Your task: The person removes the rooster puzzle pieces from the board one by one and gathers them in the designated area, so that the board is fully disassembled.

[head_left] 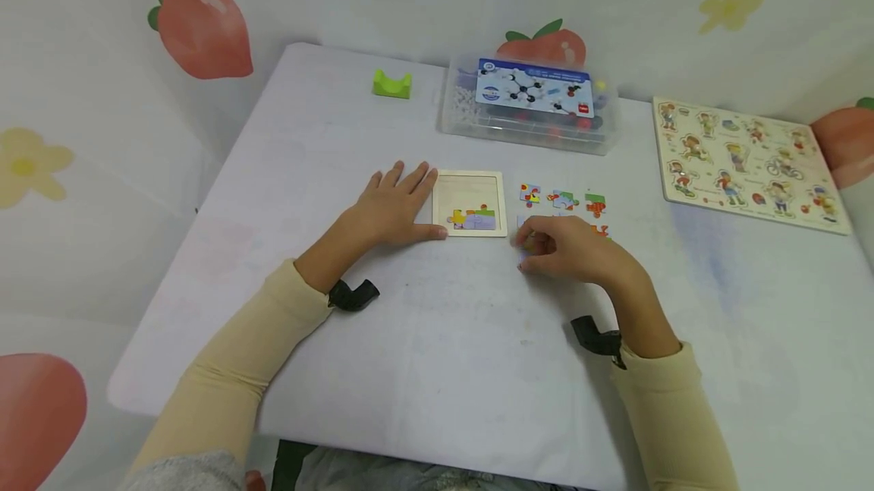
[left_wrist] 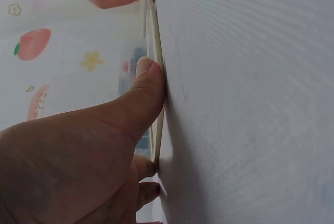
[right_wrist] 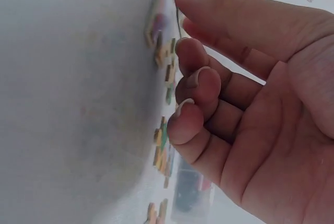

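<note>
My left hand (head_left: 396,210) lies spread on the table, its fingers and thumb touching the left edge of a small square wooden puzzle tray (head_left: 504,206). The left wrist view shows my left thumb (left_wrist: 148,83) on the tray's rim. Several joined jigsaw pieces (head_left: 478,219), yellow, green and lilac, sit in the tray's lower part. My right hand (head_left: 570,248) hovers over loose jigsaw pieces (head_left: 563,200) right of the tray, partly hiding them. Its fingers are loosely bent, with thumb and index apart. Close by the right fingertips lies a blurred lilac piece (right_wrist: 158,18); no grip on it shows.
At the back stands a clear plastic box (head_left: 532,130) with a blue molecule-picture label. A wooden picture board (head_left: 751,165) lies at the right. Near the back edge sits a small green curved block (head_left: 392,85). A patterned cloth (head_left: 382,5) hangs behind the table.
</note>
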Demonstrator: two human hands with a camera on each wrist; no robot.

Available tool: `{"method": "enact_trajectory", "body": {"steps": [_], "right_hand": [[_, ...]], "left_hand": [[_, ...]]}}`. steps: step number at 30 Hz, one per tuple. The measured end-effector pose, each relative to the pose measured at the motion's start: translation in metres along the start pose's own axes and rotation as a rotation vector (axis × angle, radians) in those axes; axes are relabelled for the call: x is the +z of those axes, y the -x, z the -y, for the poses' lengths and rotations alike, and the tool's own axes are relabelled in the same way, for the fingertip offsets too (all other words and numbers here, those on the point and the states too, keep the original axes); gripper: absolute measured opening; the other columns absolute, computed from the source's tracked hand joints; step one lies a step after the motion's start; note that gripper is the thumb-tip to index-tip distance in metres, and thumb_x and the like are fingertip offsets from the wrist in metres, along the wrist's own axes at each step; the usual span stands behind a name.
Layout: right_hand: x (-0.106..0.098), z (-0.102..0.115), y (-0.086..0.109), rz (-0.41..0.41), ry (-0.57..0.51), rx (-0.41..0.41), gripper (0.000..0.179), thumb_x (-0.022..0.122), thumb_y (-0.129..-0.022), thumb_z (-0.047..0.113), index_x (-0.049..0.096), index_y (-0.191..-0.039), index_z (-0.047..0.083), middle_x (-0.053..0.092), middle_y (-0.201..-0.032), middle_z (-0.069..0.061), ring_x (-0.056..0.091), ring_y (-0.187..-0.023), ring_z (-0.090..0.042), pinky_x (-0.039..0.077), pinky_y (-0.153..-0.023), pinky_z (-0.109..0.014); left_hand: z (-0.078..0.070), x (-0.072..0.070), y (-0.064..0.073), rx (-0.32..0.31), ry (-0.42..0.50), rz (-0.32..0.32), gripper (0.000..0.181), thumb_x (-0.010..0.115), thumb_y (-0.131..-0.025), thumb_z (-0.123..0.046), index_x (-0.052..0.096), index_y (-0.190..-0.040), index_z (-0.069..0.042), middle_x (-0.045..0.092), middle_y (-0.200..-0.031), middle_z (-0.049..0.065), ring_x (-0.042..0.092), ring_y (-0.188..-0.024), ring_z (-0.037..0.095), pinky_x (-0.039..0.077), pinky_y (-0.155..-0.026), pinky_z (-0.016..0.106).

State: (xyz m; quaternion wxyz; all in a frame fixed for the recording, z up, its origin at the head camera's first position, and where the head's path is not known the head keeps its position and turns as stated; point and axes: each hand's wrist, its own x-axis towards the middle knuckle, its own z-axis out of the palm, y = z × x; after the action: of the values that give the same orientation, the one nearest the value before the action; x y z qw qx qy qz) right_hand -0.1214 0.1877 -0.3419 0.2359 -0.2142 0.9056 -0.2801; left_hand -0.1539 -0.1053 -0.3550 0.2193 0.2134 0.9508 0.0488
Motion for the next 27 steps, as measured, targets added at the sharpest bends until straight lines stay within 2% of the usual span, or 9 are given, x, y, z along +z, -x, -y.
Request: {"method": "enact_trajectory", "body": {"steps": [5, 12, 19, 27], "right_hand": [[-0.001, 0.003, -0.006, -0.041, 0.022, -0.053, 0.022, 0.075, -0.087, 0.006, 0.070, -0.108, 0.007, 0.060, -0.080, -0.001, 0.053, -0.074, -0.020, 0.046, -0.067, -0.036], [0.000, 0.024, -0.028, 0.007, 0.043, -0.131, 0.019, 0.071, -0.090, 0.005, 0.070, -0.110, 0.005, 0.061, -0.082, -0.002, 0.054, -0.072, -0.019, 0.047, -0.066, -0.035], [0.009, 0.043, -0.051, 0.041, 0.072, -0.078, 0.032, 0.072, -0.093, 0.011, 0.065, -0.123, 0.004, 0.059, -0.081, -0.005, 0.052, -0.072, -0.020, 0.044, -0.067, -0.034], [0.020, 0.044, -0.054, 0.005, 0.028, -0.021, 0.036, 0.072, -0.091, 0.009, 0.059, -0.125, 0.004, 0.056, -0.079, -0.006, 0.050, -0.069, -0.021, 0.042, -0.065, -0.034]], "left_hand": [[0.001, 0.001, -0.001, -0.002, 0.003, 0.002, 0.103, 0.051, -0.092, -0.072, 0.002, -0.163, -0.013, 0.001, -0.168, 0.007, 0.000, -0.151, 0.041, 0.008, -0.118, 0.060], [0.002, 0.002, -0.002, -0.002, 0.003, 0.007, 0.103, 0.049, -0.092, -0.073, 0.001, -0.163, -0.014, 0.000, -0.168, 0.007, -0.001, -0.151, 0.040, 0.007, -0.118, 0.059], [0.002, 0.002, -0.001, -0.001, 0.023, 0.008, 0.104, 0.049, -0.091, -0.073, 0.001, -0.163, -0.014, 0.000, -0.168, 0.007, -0.001, -0.151, 0.041, 0.007, -0.118, 0.059], [0.001, 0.001, -0.002, -0.003, 0.017, 0.011, 0.104, 0.049, -0.091, -0.073, 0.001, -0.163, -0.014, 0.000, -0.168, 0.007, -0.001, -0.151, 0.041, 0.007, -0.118, 0.059]]}}
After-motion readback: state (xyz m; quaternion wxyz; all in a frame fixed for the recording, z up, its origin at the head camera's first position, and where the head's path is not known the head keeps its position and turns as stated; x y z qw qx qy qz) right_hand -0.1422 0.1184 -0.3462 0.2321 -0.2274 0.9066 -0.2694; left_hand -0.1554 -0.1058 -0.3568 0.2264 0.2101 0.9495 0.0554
